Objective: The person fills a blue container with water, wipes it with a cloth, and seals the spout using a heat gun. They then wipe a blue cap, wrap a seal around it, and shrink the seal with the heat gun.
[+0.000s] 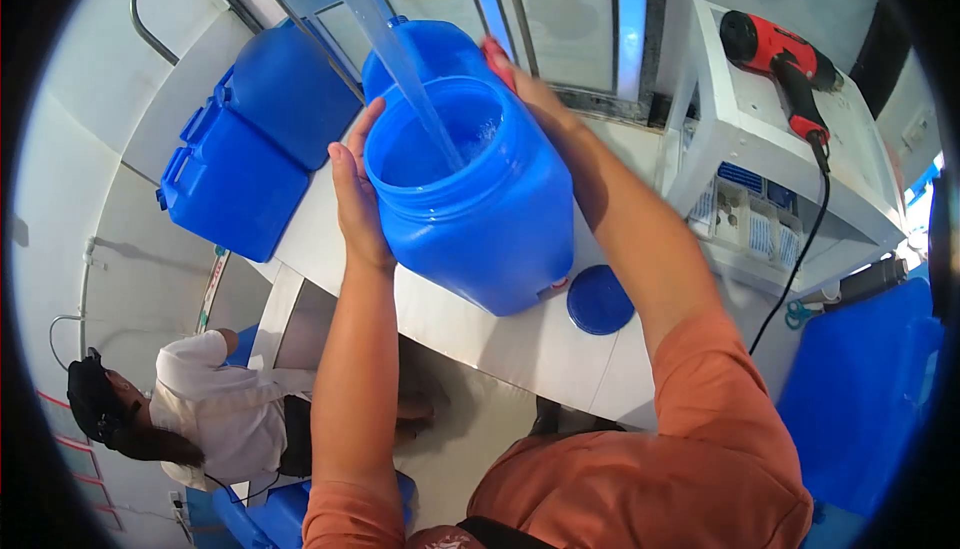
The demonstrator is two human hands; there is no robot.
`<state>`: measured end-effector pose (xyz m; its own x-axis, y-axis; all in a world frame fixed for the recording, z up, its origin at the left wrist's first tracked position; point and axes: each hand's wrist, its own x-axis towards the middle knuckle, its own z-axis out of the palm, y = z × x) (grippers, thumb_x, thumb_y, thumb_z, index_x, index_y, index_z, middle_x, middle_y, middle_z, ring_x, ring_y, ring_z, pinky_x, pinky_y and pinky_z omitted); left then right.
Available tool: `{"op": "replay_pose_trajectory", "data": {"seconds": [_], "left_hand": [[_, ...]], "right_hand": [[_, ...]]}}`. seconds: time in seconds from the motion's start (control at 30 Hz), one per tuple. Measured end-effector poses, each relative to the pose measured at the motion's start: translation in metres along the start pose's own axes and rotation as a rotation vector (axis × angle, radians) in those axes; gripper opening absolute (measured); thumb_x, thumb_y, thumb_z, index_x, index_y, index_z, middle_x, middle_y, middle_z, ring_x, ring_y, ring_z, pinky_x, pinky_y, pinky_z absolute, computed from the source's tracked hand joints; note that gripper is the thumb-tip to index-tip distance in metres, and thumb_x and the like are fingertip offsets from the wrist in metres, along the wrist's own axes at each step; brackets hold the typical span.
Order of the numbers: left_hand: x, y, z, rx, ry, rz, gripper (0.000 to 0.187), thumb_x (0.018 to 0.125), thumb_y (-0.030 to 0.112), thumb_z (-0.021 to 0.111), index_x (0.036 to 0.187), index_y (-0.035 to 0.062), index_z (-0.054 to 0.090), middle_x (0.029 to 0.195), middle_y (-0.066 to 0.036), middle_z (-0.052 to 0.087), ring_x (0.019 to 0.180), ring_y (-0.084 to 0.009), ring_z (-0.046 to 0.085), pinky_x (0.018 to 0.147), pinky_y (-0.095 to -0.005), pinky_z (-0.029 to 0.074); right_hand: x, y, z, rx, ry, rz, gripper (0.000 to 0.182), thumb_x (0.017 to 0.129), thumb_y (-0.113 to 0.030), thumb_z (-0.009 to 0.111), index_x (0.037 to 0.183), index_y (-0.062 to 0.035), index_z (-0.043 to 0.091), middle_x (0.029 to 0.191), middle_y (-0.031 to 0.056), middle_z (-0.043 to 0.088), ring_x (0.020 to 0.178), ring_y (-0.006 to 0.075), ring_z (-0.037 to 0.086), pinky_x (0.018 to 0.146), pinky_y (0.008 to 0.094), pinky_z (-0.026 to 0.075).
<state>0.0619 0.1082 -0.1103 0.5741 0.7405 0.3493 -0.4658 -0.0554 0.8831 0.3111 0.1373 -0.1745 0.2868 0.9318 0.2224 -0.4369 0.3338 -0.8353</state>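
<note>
A wide-mouthed blue plastic water jug (480,219) stands tilted on the white counter (460,334), its lid off. A clear column of what looks like water (400,59) runs down into its mouth, and bubbles show inside. My left hand (360,189) holds the jug's left side near the rim, fingers and thumb partly spread. On the far right side, my right hand (533,89) reaches around behind the neck. Its fingers close on something red (497,59), whose kind I cannot make out. A round dark blue lid (600,300) lies right of the jug's base.
Another blue jug (430,44) stands just behind. More blue jugs (235,179) are on the left. A red heat gun (785,64) with a black cord rests on a white shelf unit (770,129) at right. A person in white (225,399) sits at lower left.
</note>
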Motion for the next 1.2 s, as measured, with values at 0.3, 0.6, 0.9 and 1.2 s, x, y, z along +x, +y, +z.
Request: {"op": "replay_pose_trajectory", "data": {"seconds": [0.3,0.6,0.9,1.2], "left_hand": [[0.001,-0.004,-0.003,-0.123,0.006,-0.014,0.074,0.1,0.062,0.039,0.141,0.0014,0.048,0.132,-0.018,0.06,0.119,-0.0306,0.059,0.104,-0.0442,0.047],[0.006,-0.01,-0.025,-0.096,0.014,-0.079,0.076,0.099,0.065,0.04,0.14,0.0019,0.049,0.131,-0.019,0.06,0.117,-0.0307,0.061,0.103,-0.045,0.048],[0.002,0.001,-0.008,0.052,-0.066,-0.031,0.083,0.098,0.07,0.034,0.146,0.003,0.042,0.137,-0.016,0.057,0.124,-0.0266,0.057,0.108,-0.042,0.044],[0.005,0.006,-0.024,0.177,-0.141,-0.112,0.102,0.089,0.082,0.024,0.155,0.0053,0.023,0.153,-0.016,0.041,0.139,-0.0296,0.042,0.116,-0.042,0.033]], "right_hand": [[-0.232,0.016,0.051,-0.265,0.306,-0.253,0.062,0.104,-0.044,0.04,0.152,-0.0052,0.037,0.154,0.0153,0.041,0.143,0.0259,0.035,0.119,0.0388,0.022],[-0.168,-0.073,0.068,-0.572,-0.047,-0.329,0.051,0.1,-0.026,0.049,0.143,0.0002,0.045,0.146,0.0275,0.045,0.138,0.0415,0.041,0.115,0.0436,0.03],[-0.262,0.067,0.12,-1.726,0.01,-0.851,0.058,0.092,-0.024,0.051,0.147,-0.0058,0.045,0.157,0.0254,0.028,0.148,0.0421,0.019,0.114,0.0657,0.02],[-0.26,0.223,0.074,-2.436,-0.384,-0.391,0.053,0.091,-0.026,0.05,0.142,-0.0149,0.054,0.161,0.0124,0.027,0.149,0.0329,0.024,0.119,0.0539,0.021]]}}
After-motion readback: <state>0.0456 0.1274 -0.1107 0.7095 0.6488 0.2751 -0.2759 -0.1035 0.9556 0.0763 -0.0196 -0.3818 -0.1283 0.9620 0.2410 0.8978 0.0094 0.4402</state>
